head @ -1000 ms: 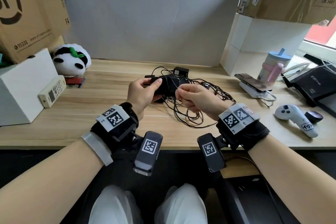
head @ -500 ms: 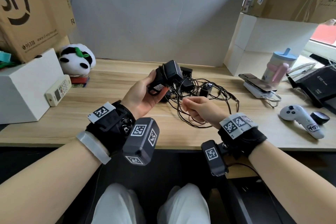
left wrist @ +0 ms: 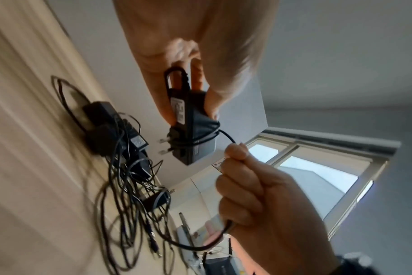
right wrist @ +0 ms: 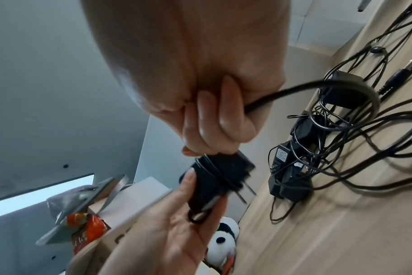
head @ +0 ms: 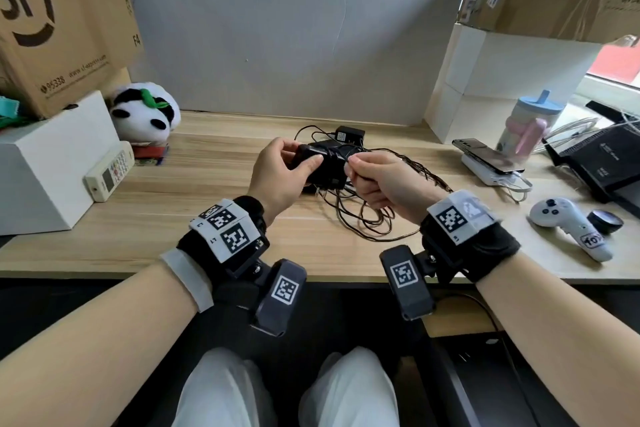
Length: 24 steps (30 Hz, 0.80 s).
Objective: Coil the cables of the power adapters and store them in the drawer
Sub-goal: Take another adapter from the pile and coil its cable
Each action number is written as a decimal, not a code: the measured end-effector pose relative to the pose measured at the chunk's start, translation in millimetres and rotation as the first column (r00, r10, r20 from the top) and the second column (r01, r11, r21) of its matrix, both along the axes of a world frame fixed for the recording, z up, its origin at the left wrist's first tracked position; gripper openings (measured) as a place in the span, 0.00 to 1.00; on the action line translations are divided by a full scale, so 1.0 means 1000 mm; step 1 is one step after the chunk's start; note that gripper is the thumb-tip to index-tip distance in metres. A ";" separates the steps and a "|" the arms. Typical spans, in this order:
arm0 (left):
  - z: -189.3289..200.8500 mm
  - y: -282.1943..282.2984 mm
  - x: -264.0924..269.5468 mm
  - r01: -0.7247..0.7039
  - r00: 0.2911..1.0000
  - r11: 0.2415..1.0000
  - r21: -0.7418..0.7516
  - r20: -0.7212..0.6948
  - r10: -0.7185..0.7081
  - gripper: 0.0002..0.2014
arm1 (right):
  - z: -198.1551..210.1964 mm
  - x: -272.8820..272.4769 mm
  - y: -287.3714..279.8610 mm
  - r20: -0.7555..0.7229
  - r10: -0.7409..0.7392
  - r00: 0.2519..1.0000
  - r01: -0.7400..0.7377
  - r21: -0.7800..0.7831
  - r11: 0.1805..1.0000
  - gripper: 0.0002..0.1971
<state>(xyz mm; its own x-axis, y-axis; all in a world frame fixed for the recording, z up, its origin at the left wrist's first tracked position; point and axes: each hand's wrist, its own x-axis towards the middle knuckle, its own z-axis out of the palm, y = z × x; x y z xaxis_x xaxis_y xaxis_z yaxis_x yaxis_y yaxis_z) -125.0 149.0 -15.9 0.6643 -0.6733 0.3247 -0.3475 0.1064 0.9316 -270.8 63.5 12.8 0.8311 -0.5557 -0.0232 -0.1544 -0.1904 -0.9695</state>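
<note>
My left hand grips a black power adapter above the desk, thumb on its near face. In the left wrist view the adapter has a few turns of its thin black cable round its body near the two plug prongs. My right hand pinches that cable just right of the adapter, fingers curled round it. Behind and below the hands lies a tangle of other adapters and loose cables on the desk. No drawer is in view.
On the wooden desk: a white box with a remote and a panda plush at left; a phone on a power bank, a bottle, a white controller and a black device at right.
My left hand has turned the adapter from palm-up back down to thumb-on-top. My right hand rose and came in against the adapter's right end, still pinching the cable.
</note>
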 end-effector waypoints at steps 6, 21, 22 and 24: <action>0.010 -0.003 0.001 0.029 0.690 0.971 -0.238 -0.698 -0.192 0.09 | -0.022 -0.005 0.005 -0.042 0.042 0.998 -0.044 -0.041 0.998 0.17; 0.006 0.016 0.003 0.475 0.826 0.877 0.066 -0.377 -0.419 0.07 | -0.015 -0.011 -0.029 0.004 -0.149 0.989 0.148 0.083 0.985 0.17; 0.005 0.014 0.004 0.416 0.898 0.900 0.134 -0.215 -0.383 0.09 | -0.008 -0.010 -0.028 0.001 -0.151 0.989 0.151 0.049 0.987 0.17; 0.001 0.009 0.006 0.259 0.957 0.947 0.188 0.080 -0.278 0.12 | -0.002 -0.007 -0.021 -0.010 -0.144 0.990 0.144 -0.014 0.990 0.17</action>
